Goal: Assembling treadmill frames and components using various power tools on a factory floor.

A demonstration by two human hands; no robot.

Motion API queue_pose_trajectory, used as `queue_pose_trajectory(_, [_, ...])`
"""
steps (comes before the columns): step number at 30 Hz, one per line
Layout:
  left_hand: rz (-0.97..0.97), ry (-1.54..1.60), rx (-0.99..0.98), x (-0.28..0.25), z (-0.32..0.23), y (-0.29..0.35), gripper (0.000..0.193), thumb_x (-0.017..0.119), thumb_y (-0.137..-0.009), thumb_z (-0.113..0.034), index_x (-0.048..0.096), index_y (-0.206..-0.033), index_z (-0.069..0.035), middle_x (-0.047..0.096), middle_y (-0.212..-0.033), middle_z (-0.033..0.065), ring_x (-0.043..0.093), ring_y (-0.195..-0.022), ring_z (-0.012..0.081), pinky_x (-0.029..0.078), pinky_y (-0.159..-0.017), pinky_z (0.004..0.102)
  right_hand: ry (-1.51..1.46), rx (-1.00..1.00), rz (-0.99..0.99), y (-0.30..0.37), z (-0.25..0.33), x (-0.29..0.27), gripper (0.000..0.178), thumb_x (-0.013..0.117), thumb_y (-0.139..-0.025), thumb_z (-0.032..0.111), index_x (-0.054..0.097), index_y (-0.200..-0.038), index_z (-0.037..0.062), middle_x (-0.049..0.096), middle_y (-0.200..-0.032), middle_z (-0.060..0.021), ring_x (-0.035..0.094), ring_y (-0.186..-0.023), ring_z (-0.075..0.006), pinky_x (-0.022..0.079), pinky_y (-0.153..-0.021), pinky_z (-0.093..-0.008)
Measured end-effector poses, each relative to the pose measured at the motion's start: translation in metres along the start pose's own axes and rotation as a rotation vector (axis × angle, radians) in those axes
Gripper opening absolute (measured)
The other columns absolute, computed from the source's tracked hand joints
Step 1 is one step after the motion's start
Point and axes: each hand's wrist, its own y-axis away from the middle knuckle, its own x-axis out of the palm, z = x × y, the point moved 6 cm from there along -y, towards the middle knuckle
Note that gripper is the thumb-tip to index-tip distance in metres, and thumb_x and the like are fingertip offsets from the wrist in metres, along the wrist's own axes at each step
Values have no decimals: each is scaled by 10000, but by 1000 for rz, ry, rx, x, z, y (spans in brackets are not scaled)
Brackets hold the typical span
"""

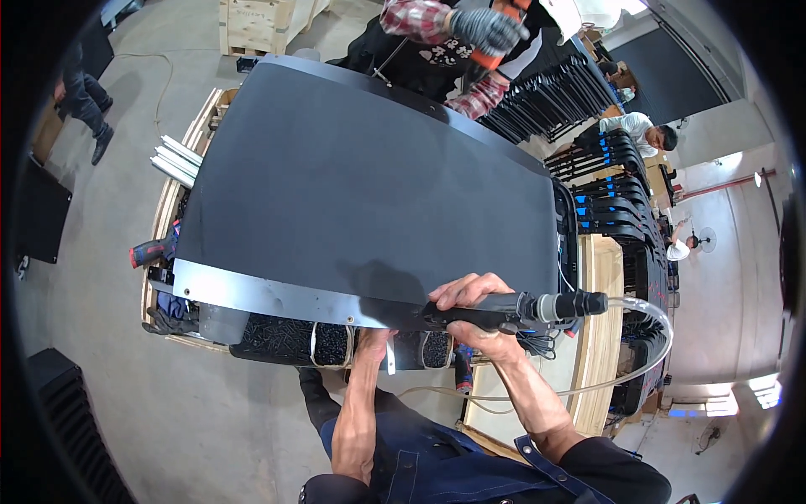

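Note:
A large dark grey panel (361, 185) lies across the bench in front of me, with a bare metal strip (252, 288) along its near edge. My right hand (478, 315) is wrapped round a black air tool (529, 311), held nearly level over the right part of that strip. A clear hose (663, 336) curves down from the tool's right end. My left hand (372, 340) reaches to the strip's near edge, right beside a bin of small black parts (333, 343). Its fingers are hidden under the edge.
Across the panel, a person's gloved hand (487, 32) holds an orange tool (510, 17). Another bin of black fasteners (277, 336) sits under the near edge. At left are a red-and-black power tool (151, 252) and white tubes (178, 160). Black frames (613, 206) are stacked at right.

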Motion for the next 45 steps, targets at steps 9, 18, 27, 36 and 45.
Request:
queue_pose_trajectory(9, [52, -31, 47, -10, 12, -5, 388, 716, -919, -466, 648, -1182, -189, 630, -963, -73, 542, -773, 46, 398, -618, 231, 140, 67, 82, 6, -1, -6, 457, 879, -765, 91, 568, -1098, 54, 648, -1273, -218, 639, -1208, -365, 503, -1050, -535])
queue_pose_trajectory(18, [209, -133, -28, -37, 20, 4, 155, 624, -1006, -202, 652, -1040, -54, 646, -814, 37, 625, -715, 161, 519, -658, 323, 186, -121, -88, -5, 8, -1, 636, 812, -732, -55, 556, -1305, 52, 588, -1325, -177, 674, -1112, -282, 553, -961, -407])
queue_pose_trajectory(27, [-485, -1223, 236, -148, -50, 58, 276, 629, -967, -197, 618, -1221, -90, 697, -1122, 229, 651, -1073, 439, 511, -870, 544, 157, -11, -436, 16, 8, 1, 494, 686, -746, -145, 577, -1182, 59, 560, -1260, -149, 666, -1056, -248, 596, -920, -399])
queue_pose_trajectory(36, [-200, -1063, 243, -142, -64, 36, 307, 694, -947, -188, 671, -1235, -84, 700, -1153, 133, 688, -1034, 334, 549, -847, 433, 149, -24, -633, 20, 64, -4, 489, 734, -748, -97, 558, -1185, 36, 573, -1169, -86, 674, -923, -190, 585, -856, -366])
queue_pose_trajectory(45, [135, 265, -602, 9, 31, -8, 200, 612, -970, -300, 620, -1048, -117, 581, -887, 28, 463, -742, 173, 387, -668, 324, -145, 281, -1334, 277, 76, -107, 336, 757, -881, 175, 536, -1084, 23, 643, -863, -109, 690, -746, -244, 616, -714, -405])
